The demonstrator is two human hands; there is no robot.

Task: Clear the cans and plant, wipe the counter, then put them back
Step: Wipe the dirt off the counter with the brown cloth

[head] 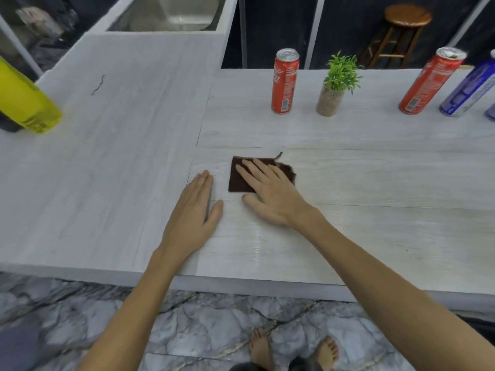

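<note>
A yellow bottle [25, 103] stands at the far left edge of the white counter [120, 156]. It looks tilted in this wide view. A thin dark squiggle [98, 85] lies on the counter past it, well away from everything else. Behind the counter, at the top, is a steel sink [171, 17].

The left hand [192, 210] lies flat on the counter, palm down. Its fingers are straight and close together, and the thumb sticks out to the side. It holds nothing. It is just beside the brown cloth [241, 178] but does not touch it.

The right hand [270, 194] rests flat on the cloth. Its fingers are straight and a little apart, pressing down on the cloth. The thumb lies on the bare counter just under the cloth's near edge. The cloth lies flat near the middle of the counter.

Farther back stands a red can [285, 81], upright. Just to its right is a small green plant [337, 84] in a speckled pot, near the can but not touching. Well to the right stands a second red can [430, 81], and close beside it a blue can [467, 92]. Both look tilted in this wide view. A bit of another can [491, 112] shows at the right edge. All of them are on the back part of the counter, well away from the hands.

Behind the counter is a wooden stool [401, 30]. Below, two bare feet [294, 349] stand on a marble floor [187, 317].
</note>
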